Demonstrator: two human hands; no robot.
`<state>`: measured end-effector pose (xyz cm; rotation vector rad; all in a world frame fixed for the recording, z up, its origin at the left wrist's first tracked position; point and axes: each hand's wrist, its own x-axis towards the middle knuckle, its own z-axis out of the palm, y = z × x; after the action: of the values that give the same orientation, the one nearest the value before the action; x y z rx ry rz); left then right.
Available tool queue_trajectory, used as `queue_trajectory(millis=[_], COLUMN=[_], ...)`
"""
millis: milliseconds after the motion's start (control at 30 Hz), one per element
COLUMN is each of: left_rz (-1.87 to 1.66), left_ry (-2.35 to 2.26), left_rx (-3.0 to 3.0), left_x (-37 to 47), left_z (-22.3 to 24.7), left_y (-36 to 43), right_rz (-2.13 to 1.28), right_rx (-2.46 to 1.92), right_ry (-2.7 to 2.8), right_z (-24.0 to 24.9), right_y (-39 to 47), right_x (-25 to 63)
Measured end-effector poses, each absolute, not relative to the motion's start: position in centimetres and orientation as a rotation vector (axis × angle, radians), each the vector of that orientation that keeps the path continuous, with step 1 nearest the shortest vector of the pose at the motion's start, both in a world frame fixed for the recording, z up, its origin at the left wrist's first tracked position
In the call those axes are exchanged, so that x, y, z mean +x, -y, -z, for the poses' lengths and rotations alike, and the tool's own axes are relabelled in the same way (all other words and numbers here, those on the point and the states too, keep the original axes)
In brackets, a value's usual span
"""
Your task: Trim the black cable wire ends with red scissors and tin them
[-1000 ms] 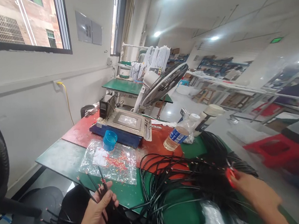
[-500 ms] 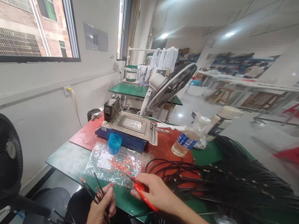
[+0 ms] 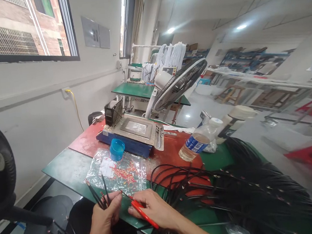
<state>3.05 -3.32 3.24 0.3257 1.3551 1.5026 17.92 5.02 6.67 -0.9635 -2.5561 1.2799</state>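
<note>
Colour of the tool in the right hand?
Red: the tool in the right hand has red handles, clearest in the head view.

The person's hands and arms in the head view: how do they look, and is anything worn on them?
Both the left hand and the right hand are bare, with no gloves. The forearms that show are bare too: no sleeve, watch or bracelet reaches into view. No ring can be made out on the fingers, though they are small in the picture.

Glossy black cables, clear plastic bag, red-handled tool.
</note>
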Motion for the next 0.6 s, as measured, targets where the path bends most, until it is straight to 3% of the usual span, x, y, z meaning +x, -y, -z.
queue_trajectory(millis=[600], left_rz=[-1.415], left_ry=[-1.273], left_rx=[0.286], left_x=[3.0], left_z=[-3.4], left_y=[3.3], right_rz=[-1.237], right_rx=[-1.126], right_ry=[2.4], right_z=[-5.3], right_y=[-5.1], right_x=[18.1])
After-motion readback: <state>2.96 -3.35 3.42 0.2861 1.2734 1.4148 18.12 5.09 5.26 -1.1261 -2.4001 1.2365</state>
